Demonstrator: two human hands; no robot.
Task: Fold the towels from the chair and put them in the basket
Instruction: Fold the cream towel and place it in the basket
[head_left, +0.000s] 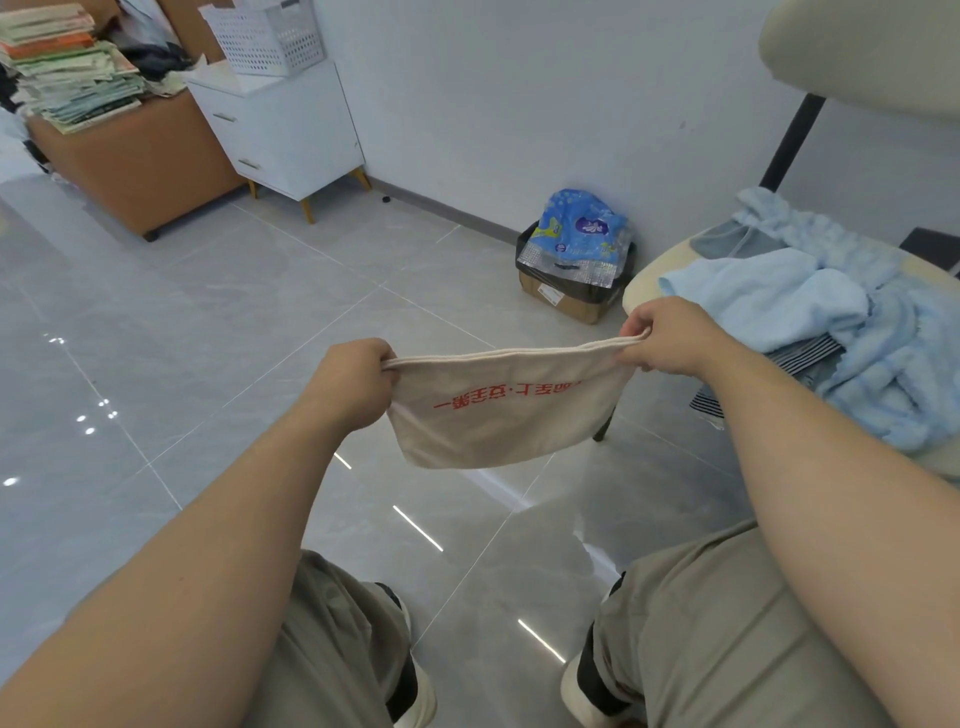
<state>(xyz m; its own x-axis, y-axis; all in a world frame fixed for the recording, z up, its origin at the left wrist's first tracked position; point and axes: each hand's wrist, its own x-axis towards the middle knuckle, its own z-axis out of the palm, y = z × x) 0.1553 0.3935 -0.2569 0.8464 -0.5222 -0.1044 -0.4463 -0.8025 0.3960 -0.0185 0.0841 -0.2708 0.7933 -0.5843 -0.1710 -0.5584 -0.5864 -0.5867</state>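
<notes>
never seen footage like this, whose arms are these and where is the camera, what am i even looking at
There is no machine here. The one picture comes from a wide-angle camera worn on a person's head, looking forward and down, so the two bare arms are the wearer's own. The left hand and the right hand each grip a top corner of a beige towel with red print, holding it stretched above the tiled floor. On the right, a chair carries a heap of light blue towels. At the top left, a white basket stands on a white drawer cabinet.
</notes>
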